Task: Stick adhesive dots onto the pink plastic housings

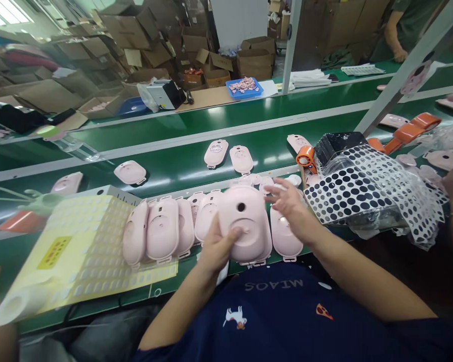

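My left hand (216,245) grips a pink plastic housing (249,208) by its left side, thumb across the front. The housing is rounded, with a dark round hole near its top and a circular recess below. Behind its right edge shows the rim of another pink piece. My right hand (289,206) is just right of the housing, fingers spread, with nothing visible in it. Below that hand a pink shell (285,234) lies on the bench. More pink shells (162,229) lean together in a row to the left of my left hand.
Yellow sticker sheets (79,246) cover the bench at left. Sheets of black dots (351,191) and an orange tape dispenser (305,157) lie at right. Pink shells (130,172) sit on the green conveyor (166,171). A blue tray (232,93) stands beyond; other people's arms show at the edges.
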The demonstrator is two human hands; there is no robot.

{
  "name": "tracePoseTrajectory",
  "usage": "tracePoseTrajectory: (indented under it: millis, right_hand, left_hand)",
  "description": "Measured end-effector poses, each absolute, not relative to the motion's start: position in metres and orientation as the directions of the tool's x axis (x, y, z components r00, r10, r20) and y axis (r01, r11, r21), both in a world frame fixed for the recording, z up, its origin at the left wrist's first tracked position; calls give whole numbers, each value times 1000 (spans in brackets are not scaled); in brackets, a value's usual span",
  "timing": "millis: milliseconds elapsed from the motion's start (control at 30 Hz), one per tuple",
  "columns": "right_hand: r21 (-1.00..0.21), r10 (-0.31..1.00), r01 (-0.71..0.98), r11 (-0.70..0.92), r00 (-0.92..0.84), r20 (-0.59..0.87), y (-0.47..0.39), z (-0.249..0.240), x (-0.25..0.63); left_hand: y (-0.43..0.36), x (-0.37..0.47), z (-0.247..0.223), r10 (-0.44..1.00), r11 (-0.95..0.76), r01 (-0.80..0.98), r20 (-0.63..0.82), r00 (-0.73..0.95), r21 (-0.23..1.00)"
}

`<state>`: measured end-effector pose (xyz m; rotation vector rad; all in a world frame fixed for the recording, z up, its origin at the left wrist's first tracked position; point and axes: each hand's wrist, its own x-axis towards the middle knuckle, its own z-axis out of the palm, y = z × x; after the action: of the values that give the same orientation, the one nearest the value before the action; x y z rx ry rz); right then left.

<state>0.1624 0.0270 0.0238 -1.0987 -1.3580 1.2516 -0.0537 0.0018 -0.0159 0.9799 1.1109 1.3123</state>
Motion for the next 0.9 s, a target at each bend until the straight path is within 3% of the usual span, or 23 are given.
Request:
tracePoseTrajectory:
  millis: [100,167,233,300,367,533,667,733,800,833,900]
  right_hand:
    - [-938,979,312,149,85,183,43,29,196]
    - [-787,961,603,128,120,248,54,30,209]
    - [-526,981,839,141,-48,187,66,24,206]
    - [-280,967,927,251,-254,29,78,11,188]
    - [-158,923,918,365,-378,-65,91,-7,166]
    - [-95,850,853,513,-520,-82,122,-37,138]
    - [-64,863,861,504,-505,1,125,-25,147]
    - [-81,882,881,466,-455,121,110,-10,152]
    - [-155,836,855,496,-422,350,86,6,155]
    - [-186,763,804,564,-422,490,71,14,155]
    - [-117,590,699,705,-487,644,42,26,151]
  left_hand:
    - [10,-80,-16,931,-26,-360,-108,-349,933]
    - [13,-92,-15,890,-79,-399,-116,-442,914]
    - [15,-95,-16,890,-80,-429,-129,-437,900]
    - [14,-90,-19,914,-35,-467,-160,-372,884]
    - [11,-80,-22,938,17,-506,-189,-291,863]
    - [2,-60,-23,954,159,-582,-276,-117,797]
    - [-5,-61,-21,953,193,-604,-295,-73,773]
    - [-5,-60,-23,956,194,-602,-286,-61,775]
    - [-4,-57,-25,958,210,-595,-285,-33,776]
    - [-4,-54,-25,959,221,-595,-283,-13,773]
    - [-2,-48,-26,962,238,-606,-272,38,759]
